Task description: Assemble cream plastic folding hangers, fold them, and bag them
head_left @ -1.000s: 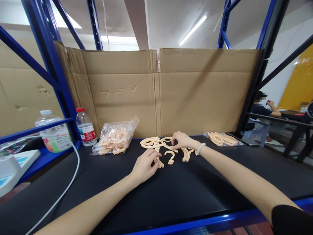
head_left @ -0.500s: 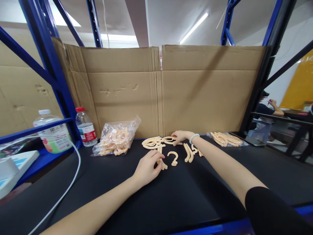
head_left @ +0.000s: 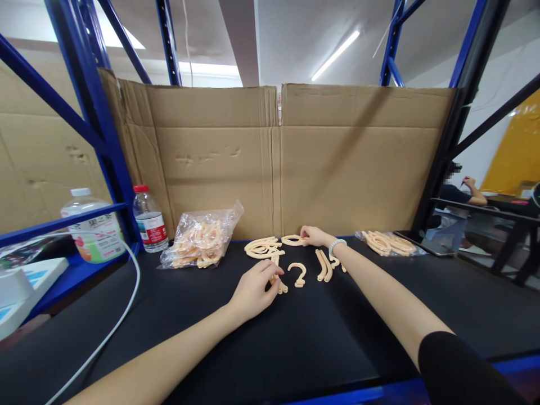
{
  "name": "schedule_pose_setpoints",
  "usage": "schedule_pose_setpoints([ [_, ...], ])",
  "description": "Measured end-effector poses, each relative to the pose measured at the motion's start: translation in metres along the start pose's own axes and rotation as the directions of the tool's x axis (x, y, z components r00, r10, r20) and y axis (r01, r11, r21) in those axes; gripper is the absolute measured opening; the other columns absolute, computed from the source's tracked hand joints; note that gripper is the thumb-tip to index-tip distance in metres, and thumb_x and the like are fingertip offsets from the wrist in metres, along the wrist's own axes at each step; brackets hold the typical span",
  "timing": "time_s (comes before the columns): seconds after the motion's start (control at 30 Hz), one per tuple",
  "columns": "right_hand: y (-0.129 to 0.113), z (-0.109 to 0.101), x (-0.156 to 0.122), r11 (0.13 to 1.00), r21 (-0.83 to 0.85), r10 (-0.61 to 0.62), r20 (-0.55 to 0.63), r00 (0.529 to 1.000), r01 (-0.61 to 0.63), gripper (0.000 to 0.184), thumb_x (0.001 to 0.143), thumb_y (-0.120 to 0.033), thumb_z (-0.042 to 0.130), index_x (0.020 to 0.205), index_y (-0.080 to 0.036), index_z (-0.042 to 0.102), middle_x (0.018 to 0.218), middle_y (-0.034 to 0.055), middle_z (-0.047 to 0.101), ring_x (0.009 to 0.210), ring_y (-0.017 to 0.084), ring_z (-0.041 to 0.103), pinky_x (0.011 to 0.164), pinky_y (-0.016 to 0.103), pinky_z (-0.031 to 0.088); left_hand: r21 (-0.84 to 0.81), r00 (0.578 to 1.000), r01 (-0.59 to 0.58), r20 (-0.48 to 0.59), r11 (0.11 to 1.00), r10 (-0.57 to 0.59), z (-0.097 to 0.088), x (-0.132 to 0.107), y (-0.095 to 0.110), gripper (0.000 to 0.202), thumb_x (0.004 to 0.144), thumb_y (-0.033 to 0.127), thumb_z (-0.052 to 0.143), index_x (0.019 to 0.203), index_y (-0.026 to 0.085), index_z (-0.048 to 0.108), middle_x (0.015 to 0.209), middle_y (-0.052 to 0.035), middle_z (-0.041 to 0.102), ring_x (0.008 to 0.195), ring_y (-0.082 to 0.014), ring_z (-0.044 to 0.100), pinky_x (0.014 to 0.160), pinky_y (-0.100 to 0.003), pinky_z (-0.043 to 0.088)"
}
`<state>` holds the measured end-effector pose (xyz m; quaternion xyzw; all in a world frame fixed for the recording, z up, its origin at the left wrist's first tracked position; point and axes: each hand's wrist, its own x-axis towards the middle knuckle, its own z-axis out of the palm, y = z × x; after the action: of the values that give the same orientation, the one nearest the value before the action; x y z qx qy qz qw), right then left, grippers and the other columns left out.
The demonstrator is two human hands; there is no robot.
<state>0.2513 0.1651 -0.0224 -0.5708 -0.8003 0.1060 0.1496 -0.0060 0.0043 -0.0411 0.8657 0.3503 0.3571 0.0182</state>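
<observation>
My left hand (head_left: 255,287) rests on the black table, thumb and fingertips apart, over slim beige plastic strips (head_left: 282,288) that it partly covers. Just right of it lies a beige hanger hook (head_left: 298,274). Farther back, my right hand (head_left: 317,235), with a beaded bracelet at the wrist, has its fingers closed at the right end of a beige oval piece (head_left: 291,240). More beige oval pieces (head_left: 261,247) are piled left of that one. Two curved beige bars (head_left: 324,266) lie below the right wrist, and another hook (head_left: 333,262) is partly hidden by the forearm.
A clear bag of beige parts (head_left: 202,239) stands at the left, a flatter bag (head_left: 388,243) and a phone (head_left: 424,243) at the right. Bottles (head_left: 152,225), a white cable (head_left: 122,315) and a cardboard wall (head_left: 358,163) border the table. Another person (head_left: 459,188) sits far right.
My right hand has shifted slightly right, and pieces beneath it have moved, leaving one oval visible at its fingertips. My left hand has stayed in place. The view has tilted a little.
</observation>
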Motion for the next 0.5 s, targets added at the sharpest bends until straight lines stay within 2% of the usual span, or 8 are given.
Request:
schedule_pose_setpoints([
  [0.13,0.0,0.001,-0.007,0.997,0.076,0.007,-0.144,0.99,0.004,0.026,0.095,-0.032,0.06,0.113,-0.014,0.059,0.111,0.0074,0.061,0.094,0.021,0.062,0.081,0.04,0.054,0.001,1.0,-0.011,-0.003,1.0,0.011,0.0,0.0,0.0,0.019,0.085,0.014,0.048,0.095,0.021,0.063,0.093,-0.0042,0.065,0.086,-0.0178,0.063,0.08,-0.03,0.052],
  [0.23,-0.001,0.0,-0.015,0.989,0.146,0.006,-0.296,0.955,0.038,0.021,0.094,-0.031,0.06,0.106,-0.014,0.06,0.104,0.0058,0.061,0.091,0.02,0.061,0.08,0.039,0.052,-0.001,1.0,-0.017,-0.008,1.0,0.017,0.0,-0.001,-0.001,0.019,0.085,0.014,0.048,0.095,0.021,0.063,0.093,-0.0043,0.065,0.088,-0.0183,0.063,0.08,-0.031,0.052],
  [0.3,-0.003,-0.003,-0.024,0.977,0.195,-0.004,-0.378,0.926,0.084,0.012,0.092,-0.024,0.059,0.098,-0.015,0.058,0.096,0.0038,0.061,0.085,0.018,0.06,0.077,0.035,0.051,-0.004,1.0,-0.022,-0.019,1.0,0.022,0.0,-0.001,-0.002,0.019,0.086,0.014,0.048,0.096,0.02,0.063,0.094,-0.0044,0.065,0.089,-0.0185,0.063,0.081,-0.031,0.052],
  [0.4,-0.01,-0.012,-0.047,0.951,0.252,-0.041,-0.468,0.883,0.178,0.007,0.085,-0.016,0.054,0.091,-0.018,0.053,0.086,0.001,0.058,0.077,0.017,0.058,0.072,0.03,0.049,-0.017,0.997,-0.04,-0.073,0.999,0.039,-0.002,0.0,0.0,0.02,0.087,0.014,0.049,0.1,0.021,0.062,0.095,-0.0045,0.065,0.09,-0.0183,0.063,0.082,-0.032,0.052],
  [0.5,-0.023,-0.023,-0.085,0.924,0.264,-0.104,-0.528,0.843,0.279,0.011,0.081,-0.021,0.056,0.091,-0.021,0.051,0.084,-0.0002,0.058,0.074,0.017,0.057,0.07,0.029,0.048,-0.05,0.986,-0.042,-0.166,0.998,0.033,-0.006,0.002,0.006,0.026,0.089,0.016,0.049,0.112,0.022,0.058,0.103,-0.0059,0.065,0.09,-0.0179,0.062,0.083,-0.033,0.052],
])
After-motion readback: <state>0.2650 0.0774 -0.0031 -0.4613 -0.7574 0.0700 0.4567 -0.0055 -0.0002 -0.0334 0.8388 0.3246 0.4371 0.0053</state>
